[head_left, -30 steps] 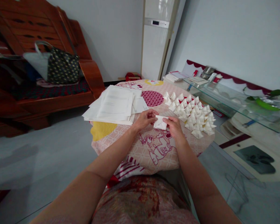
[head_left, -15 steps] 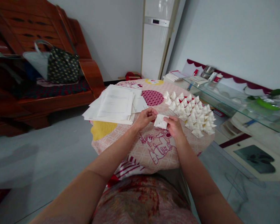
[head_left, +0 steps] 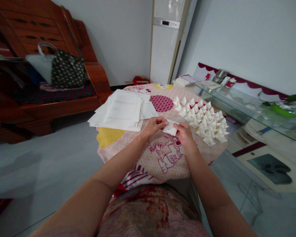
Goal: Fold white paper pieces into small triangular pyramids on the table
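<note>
A small folded piece of white paper (head_left: 170,128) with creases across it is held between both hands over the near middle of the table. The fingers of my left hand (head_left: 157,126) pinch its left edge. My right hand (head_left: 184,132) grips the right edge, thumb on top. To the right stand rows of folded white paper pieces (head_left: 204,120) with pointed tips. On the left lies a stack of white paper sheets (head_left: 123,108), some with faint print.
A pink patterned cloth (head_left: 138,154) covers the round table. Beyond its right side runs a glass-topped cabinet (head_left: 251,112) bearing cups and papers. A wooden bench (head_left: 98,79) with a dark patterned bag (head_left: 66,69) stands at the left, a tall white appliance (head_left: 162,49) behind.
The folded paper has tilted flatter and looks shorter now. My left fingers have shifted slightly over its upper left corner. The stack and the rows of folded pieces stay as they were.
</note>
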Motion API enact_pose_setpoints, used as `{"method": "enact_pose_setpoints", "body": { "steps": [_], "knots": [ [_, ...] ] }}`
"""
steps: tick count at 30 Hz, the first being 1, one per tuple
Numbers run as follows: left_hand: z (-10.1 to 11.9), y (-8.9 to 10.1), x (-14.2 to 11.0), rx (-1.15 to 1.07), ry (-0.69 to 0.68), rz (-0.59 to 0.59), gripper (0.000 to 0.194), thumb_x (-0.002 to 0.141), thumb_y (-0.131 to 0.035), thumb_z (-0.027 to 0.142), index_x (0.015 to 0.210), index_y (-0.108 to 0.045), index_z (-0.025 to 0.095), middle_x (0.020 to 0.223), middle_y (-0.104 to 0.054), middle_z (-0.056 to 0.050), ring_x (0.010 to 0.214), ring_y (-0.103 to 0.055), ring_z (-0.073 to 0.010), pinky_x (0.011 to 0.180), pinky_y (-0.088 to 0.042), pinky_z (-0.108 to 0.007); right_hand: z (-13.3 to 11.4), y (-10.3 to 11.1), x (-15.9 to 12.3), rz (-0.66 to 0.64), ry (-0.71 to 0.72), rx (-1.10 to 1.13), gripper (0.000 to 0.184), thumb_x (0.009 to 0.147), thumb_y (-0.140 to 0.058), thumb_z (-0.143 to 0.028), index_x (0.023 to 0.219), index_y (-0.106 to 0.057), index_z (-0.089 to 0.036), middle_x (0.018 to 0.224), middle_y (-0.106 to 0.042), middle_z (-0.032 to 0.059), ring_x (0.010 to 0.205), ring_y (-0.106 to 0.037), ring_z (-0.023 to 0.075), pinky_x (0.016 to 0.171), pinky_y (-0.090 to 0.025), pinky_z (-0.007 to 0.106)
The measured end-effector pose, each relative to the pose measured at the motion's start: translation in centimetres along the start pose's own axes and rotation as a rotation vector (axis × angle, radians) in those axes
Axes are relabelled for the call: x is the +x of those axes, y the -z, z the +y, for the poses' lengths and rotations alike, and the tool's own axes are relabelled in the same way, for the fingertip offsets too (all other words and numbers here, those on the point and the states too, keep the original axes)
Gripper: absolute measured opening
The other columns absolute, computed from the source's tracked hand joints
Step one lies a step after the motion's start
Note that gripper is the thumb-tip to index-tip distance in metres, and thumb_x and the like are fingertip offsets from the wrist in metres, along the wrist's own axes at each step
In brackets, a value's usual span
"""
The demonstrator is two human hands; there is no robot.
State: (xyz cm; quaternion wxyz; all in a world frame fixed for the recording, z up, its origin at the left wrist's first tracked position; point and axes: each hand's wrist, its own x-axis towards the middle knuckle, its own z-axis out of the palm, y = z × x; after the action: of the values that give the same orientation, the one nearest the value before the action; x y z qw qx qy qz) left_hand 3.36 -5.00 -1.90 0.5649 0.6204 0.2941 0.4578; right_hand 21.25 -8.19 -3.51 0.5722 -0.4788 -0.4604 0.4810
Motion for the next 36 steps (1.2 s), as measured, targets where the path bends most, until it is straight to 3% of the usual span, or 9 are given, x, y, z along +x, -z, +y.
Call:
{"method": "enact_pose_setpoints", "body": {
  "steps": [6,12,16,20,28,36],
  "knots": [
    [-0.1,0.3,0.1,0.200,0.022,0.017,0.017,0.073,-0.071,0.028,0.067,-0.062,0.014,0.060,-0.054,0.004,0.057,-0.046,-0.0083,0.056,-0.035,-0.022,-1.0,-0.1,-0.5,0.030,0.072,-0.050,0.040,0.064,-0.078,-0.039,0.100,-0.073,-0.023,0.080,-0.071,0.0006,0.070,-0.064,0.0180,0.065,-0.053,0.030],
    [0.2,0.4,-0.1,0.335,-0.022,-0.001,0.014,0.075,-0.067,0.026,0.068,-0.064,0.014,0.063,-0.057,0.002,0.060,-0.047,-0.0096,0.057,-0.034,-0.022,-1.4,-0.2,-0.7,-0.041,0.104,-0.187,0.018,0.065,-0.078,-0.035,0.076,-0.073,-0.022,0.073,-0.069,0.0002,0.067,-0.060,0.0163,0.063,-0.051,0.028],
    [-0.1,0.3,0.0,0.205,-0.024,0.010,0.026,0.080,-0.069,0.038,0.071,-0.065,0.014,0.066,-0.058,0.001,0.061,-0.049,-0.0098,0.059,-0.036,-0.022,-1.2,0.0,-0.7,-0.047,0.107,-0.200,0.015,0.066,-0.078,-0.035,0.069,-0.072,-0.021,0.065,-0.063,-0.0012,0.061,-0.055,0.0146,0.057,-0.047,0.027],
    [-0.6,0.5,0.1,0.028,0.007,0.051,0.029,0.075,-0.077,0.040,0.082,-0.068,0.014,0.076,-0.066,-0.001,0.066,-0.055,-0.0102,0.062,-0.040,-0.022,-1.6,0.0,-1.1,-0.100,0.136,-0.249,0.015,0.067,-0.077,-0.035,0.066,-0.073,-0.021,0.064,-0.063,-0.0013,0.060,-0.052,0.0142,0.058,-0.044,0.028],
    [-0.6,0.8,0.0,0.065,0.129,0.008,0.022,0.075,-0.072,0.034,0.069,-0.070,0.013,0.056,-0.057,0.003,0.051,-0.043,-0.0076,0.051,-0.031,-0.022,-1.7,-0.3,-1.1,-0.161,0.210,-0.329,0.017,0.067,-0.077,-0.037,0.062,-0.072,-0.022,0.062,-0.063,-0.0011,0.060,-0.051,0.0146,0.058,-0.042,0.028],
    [-0.3,0.4,0.1,0.033,0.160,0.012,0.024,0.075,-0.070,0.030,0.058,-0.063,0.013,0.051,-0.052,0.003,0.047,-0.041,-0.0064,0.049,-0.031,-0.021,-0.4,0.0,-0.5,-0.061,0.145,-0.240,0.016,0.064,-0.082,-0.034,0.068,-0.074,-0.020,0.065,-0.068,0.0000,0.060,-0.057,0.0152,0.058,-0.044,0.028]
  ]
}}
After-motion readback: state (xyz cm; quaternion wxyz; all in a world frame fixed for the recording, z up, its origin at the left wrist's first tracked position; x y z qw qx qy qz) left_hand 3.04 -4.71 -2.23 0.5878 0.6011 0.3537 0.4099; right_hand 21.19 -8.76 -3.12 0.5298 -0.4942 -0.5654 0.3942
